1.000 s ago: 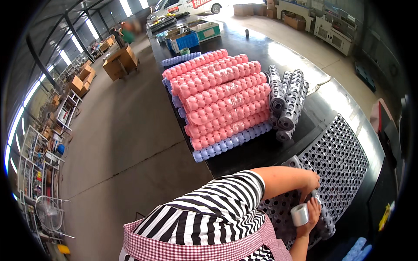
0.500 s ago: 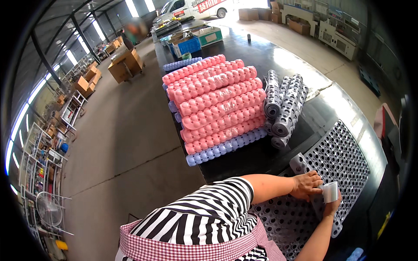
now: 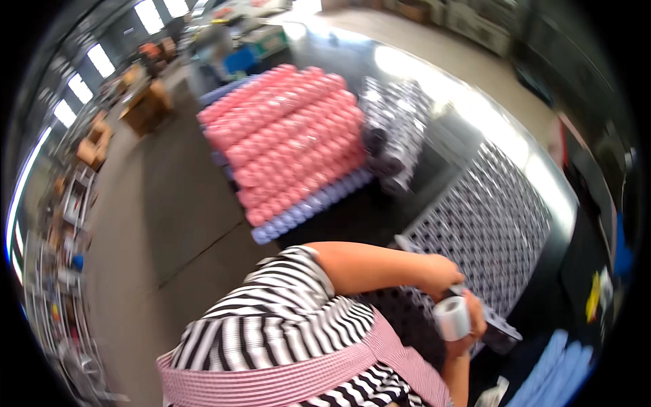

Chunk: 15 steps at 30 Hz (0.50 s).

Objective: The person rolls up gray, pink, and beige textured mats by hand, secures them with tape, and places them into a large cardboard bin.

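Background point(image 3: 146, 112) unreadably blurred, right hand point(image 3: 473, 322) holding tape point(image 3: 452, 319).

Left hand point(image 3: 439, 274), earlier spread on grey mat point(image 3: 485, 220), now curled beside tape roll point(image 3: 453, 320); right hand point(image 3: 475, 321) brought roll nearer, leftward.

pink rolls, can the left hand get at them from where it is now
Probably yes, reaching leftward: nothing seems to block the pink rolls from above, and the blue roll only borders their near side; the left hand is close to the tape.
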### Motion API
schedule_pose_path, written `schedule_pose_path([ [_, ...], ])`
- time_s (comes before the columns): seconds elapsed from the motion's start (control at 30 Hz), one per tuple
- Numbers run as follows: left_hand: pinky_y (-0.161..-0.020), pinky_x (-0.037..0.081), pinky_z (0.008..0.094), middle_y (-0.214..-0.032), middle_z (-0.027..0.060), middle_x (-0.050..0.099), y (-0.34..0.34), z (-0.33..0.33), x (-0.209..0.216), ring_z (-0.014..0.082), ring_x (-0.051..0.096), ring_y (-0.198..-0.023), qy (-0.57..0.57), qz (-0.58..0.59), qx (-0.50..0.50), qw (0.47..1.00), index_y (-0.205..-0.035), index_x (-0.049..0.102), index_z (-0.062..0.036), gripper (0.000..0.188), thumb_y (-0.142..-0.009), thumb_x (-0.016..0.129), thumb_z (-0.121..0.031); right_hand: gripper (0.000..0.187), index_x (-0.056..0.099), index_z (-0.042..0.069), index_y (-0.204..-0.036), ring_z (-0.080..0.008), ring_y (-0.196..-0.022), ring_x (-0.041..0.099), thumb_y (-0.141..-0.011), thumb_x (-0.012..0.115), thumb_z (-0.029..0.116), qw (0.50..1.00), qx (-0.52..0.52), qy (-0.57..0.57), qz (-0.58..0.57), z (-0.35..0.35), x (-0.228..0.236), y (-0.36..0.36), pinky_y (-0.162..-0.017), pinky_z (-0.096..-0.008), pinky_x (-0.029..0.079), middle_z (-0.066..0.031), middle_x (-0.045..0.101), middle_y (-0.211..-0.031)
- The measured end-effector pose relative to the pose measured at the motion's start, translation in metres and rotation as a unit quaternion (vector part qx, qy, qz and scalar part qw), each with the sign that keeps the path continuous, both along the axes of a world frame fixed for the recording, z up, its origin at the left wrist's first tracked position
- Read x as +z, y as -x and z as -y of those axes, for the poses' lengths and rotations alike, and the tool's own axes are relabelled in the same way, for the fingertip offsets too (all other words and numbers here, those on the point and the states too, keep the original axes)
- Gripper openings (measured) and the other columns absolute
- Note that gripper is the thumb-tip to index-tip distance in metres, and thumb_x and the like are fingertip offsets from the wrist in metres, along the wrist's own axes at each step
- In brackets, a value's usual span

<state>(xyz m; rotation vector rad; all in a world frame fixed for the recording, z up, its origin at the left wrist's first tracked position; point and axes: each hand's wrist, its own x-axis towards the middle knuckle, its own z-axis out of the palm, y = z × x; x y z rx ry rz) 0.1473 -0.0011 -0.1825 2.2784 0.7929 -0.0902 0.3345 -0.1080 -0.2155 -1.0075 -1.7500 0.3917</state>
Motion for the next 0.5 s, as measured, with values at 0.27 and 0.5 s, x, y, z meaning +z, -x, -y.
schedule_pose_path([
  [0.27,-0.099,0.042,0.0458,-0.114,0.0143,0.062,0.025,0.012,-0.025,0.0348,0.054,-0.116,-0.090,0.005,0.011,0.996,-0.123,0.071,-0.0121,0.060,-0.070,0.085,-0.037,0.025,0.072,-0.001,-0.111,-0.0180,-0.088,0.070,-0.087,0.071,0.007,0.879,0.025,0.318,-0.355,0.022,-0.044,0.015,-0.076,-0.0329,0.057,-0.0078,0.073,-0.097],
  [0.5,-0.104,0.041,0.0484,-0.124,0.0090,0.063,0.020,0.049,-0.053,0.0312,0.055,-0.122,-0.301,0.207,0.098,0.926,-0.112,0.071,-0.0090,0.036,-0.080,0.079,-0.023,0.014,0.072,0.002,-0.099,-0.0099,-0.076,0.066,-0.098,0.061,0.010,0.890,0.012,0.320,-0.325,-0.089,-0.045,-0.025,-0.066,-0.0246,0.053,-0.0018,0.070,-0.090],
])
